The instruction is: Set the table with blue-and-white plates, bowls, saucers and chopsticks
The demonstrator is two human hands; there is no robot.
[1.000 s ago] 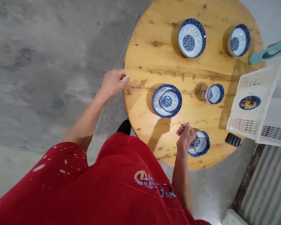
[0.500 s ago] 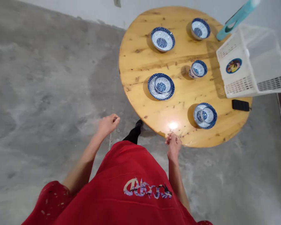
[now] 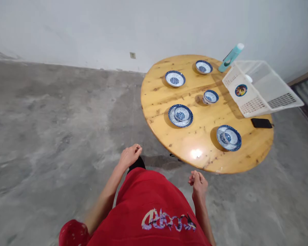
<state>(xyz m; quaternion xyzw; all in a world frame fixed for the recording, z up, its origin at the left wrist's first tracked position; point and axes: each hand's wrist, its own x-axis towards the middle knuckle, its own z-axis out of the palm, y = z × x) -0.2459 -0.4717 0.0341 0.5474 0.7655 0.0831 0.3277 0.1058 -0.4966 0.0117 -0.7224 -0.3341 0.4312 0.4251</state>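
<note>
My left hand (image 3: 129, 155) hangs over the floor to the left of the table, its fingers loosely curled together with nothing seen in them. Close to the table's front edge, my right hand (image 3: 199, 182) is also curled closed and holds nothing visible. Nearest to the right hand on the table is a blue-and-white bowl (image 3: 231, 134) sitting inside a larger bowl (image 3: 227, 147). Another small bowl (image 3: 182, 113) rests in a larger bowl (image 3: 172, 119) nearer the left side. A further small patterned bowl (image 3: 210, 97), seemingly stacked, stands mid-table.
The round wooden table (image 3: 154, 99) also bears two wide bowls at the back, one at left (image 3: 175, 78) and one at right (image 3: 203, 67). A teal bottle (image 3: 231, 58), a white plastic basket (image 3: 251, 104) and a black phone (image 3: 261, 123) stand along its right side. Behind is a wall (image 3: 92, 34).
The view has tilted up, showing more of the wall, and the table appears farther away. My right hand has come off the table's edge and is now just in front of it.
</note>
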